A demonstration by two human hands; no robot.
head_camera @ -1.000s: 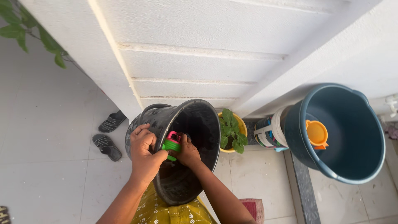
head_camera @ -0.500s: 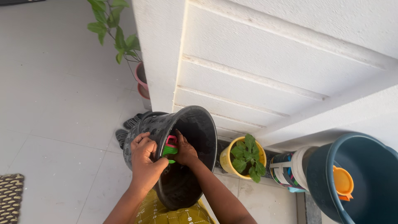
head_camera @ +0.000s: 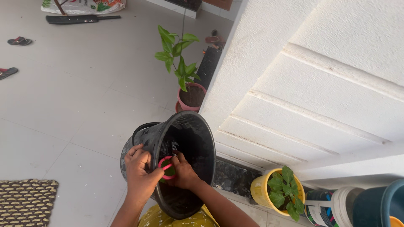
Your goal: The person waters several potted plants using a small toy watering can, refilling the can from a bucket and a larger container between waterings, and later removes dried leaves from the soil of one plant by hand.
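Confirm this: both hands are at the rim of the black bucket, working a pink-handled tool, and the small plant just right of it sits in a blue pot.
Not quite. In the head view the small plant's pot is yellow, not blue. The rest holds: left hand and right hand work the pink-handled tool at the black bucket rim.

A black bucket [head_camera: 185, 168] is tipped on its side above the tiled floor [head_camera: 63, 105]. The left hand [head_camera: 141, 172] grips its rim, and the right hand [head_camera: 182, 171] reaches inside, its fingers [head_camera: 176, 157] on a pink-handled tool with a green part [head_camera: 167, 168]. A pink pot with a leafy plant [head_camera: 191, 96] stands beside the white wall [head_camera: 303, 84]; a yellow pot [head_camera: 275, 193] stands near the bottom right corner, a woven mat [head_camera: 25, 201] at bottom left.
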